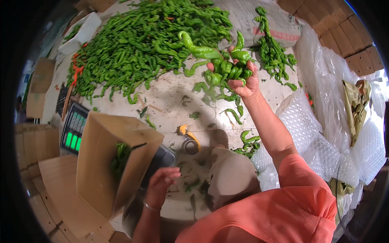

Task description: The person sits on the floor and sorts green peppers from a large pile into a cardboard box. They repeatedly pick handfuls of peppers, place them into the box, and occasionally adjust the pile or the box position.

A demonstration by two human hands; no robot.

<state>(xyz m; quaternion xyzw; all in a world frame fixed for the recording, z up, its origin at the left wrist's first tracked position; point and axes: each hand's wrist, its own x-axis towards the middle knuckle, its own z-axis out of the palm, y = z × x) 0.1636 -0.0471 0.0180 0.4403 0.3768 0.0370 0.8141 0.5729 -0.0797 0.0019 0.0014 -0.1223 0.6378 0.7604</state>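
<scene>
My right hand (247, 80) is raised over the floor, its fingers closed around several twisted green peppers (226, 65). Some peppers stick out beyond the fingertips. My left hand (162, 182), a bracelet at its wrist, is slightly blurred and holds nothing, with its fingers apart. Left of it stands an open cardboard box (100, 170) with green peppers (120, 159) inside. The box rests on a digital scale, whose lit display (74, 130) shows behind it. A large pile of green peppers (136, 45) covers the floor at the top.
A yellow-handled tape dispenser (190, 139) lies on the floor before me. At right are bubble wrap (304, 130) and clear plastic sheeting (322, 60). A smaller pepper heap (273, 51) lies by a woven sack (246, 18). A white foam box (82, 32) stands upper left; stacked cardboard (343, 33) borders the area.
</scene>
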